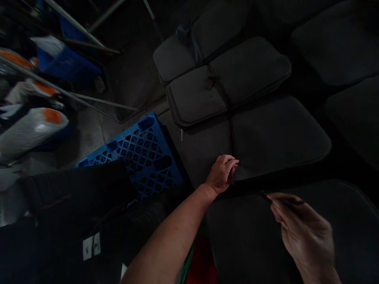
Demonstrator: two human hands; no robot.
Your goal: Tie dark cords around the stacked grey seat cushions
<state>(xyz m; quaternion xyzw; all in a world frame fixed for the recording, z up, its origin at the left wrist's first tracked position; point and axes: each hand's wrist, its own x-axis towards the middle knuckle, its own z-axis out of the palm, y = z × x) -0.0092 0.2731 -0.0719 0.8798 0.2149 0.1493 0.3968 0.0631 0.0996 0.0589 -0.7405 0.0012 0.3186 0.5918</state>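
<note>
At the upper left, a blue plastic bin [69, 65] has crumpled whitish plastic sheeting [51, 45] over its top, and what lies deeper inside is too dark to tell; near it, a bulging whitish plastic-wrapped sack [28, 132] with an orange patch is cut off by the picture's edge. Shadow swallows much of the dark fabric-like bundles [74, 209] at the lower left, which cover part of a blue lattice-topped plastic pallet [161, 144], and the print on their white labels [87, 247] is too small to read. The dark grey stack of flat, round-cornered sheets [275, 136] lies ahead of the person, right of the pallet among similar stacks, its surface smooth and matt, with a thin dark cord [232, 136] across its middle. The left hand [221, 172] has its fingers curled closed on this cord at the stack's near edge; the right hand [306, 232] pinches a slim dark strip [263, 193] between thumb and forefinger above the nearest stack [245, 232], though whether strip and cord join cannot be told
</note>
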